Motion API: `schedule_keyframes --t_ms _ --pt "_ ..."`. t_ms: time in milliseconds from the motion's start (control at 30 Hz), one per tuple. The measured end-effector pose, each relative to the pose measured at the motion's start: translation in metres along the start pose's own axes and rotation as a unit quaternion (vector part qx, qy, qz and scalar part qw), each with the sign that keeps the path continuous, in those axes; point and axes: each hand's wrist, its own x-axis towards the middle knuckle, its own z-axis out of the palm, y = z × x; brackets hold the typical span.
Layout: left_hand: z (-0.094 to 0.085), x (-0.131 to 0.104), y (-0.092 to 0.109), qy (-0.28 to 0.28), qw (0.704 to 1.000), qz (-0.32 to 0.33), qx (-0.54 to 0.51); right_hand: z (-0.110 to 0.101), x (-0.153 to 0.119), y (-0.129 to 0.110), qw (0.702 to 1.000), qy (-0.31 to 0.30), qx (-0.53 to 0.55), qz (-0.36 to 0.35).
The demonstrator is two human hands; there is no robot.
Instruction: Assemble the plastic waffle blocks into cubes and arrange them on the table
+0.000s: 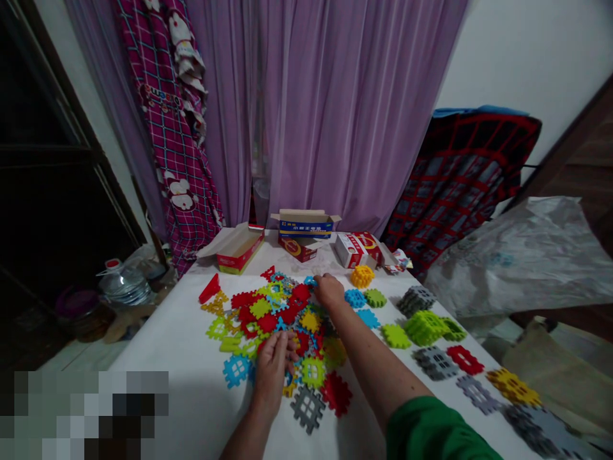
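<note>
Chinese-lettered blue box (305, 228) beyond plastic pieces (288, 313)

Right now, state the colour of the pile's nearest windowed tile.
The windowed tile is grey, head view.

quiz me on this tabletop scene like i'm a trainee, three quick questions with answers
1. True or false: the bare right hand reaches farther over the pile of multicoloured interlocking plastic pieces than the bare left hand.
2. Which stands between the open red cardboard box and the red-and-white cardboard box?
A) clear plastic water jug
B) open blue cardboard box
C) magenta plaid cloth
3. Fill in: the windowed square plastic piece nearest the camera in the pile is ____.

Key: 1. True; 2. B; 3. grey
</note>
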Motion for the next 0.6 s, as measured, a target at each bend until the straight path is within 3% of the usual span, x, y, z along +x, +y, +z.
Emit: schedule_keyframes --t_ms 200,333,467,600 --pt "-0.001 0.001 0.000 0.000 1.000 -0.007 -0.004 0.009 0.008 -0.008 1.000 -0.007 -0.015 0.008" --pt "-0.002 0.001 -0.001 -0.008 1.000 -0.003 -0.001 0.002 -0.002 -0.002 1.000 0.013 -0.014 0.004" --pt "0.000 0.001 -0.001 -0.007 1.000 0.003 -0.008 -0.009 -0.033 0.005 0.998 0.052 -0.002 -0.027" --pt "0.002 0.001 0.003 -0.002 1.000 0.007 -0.003 -0.002 -0.086 0.005 0.991 0.099 0.024 -0.091"
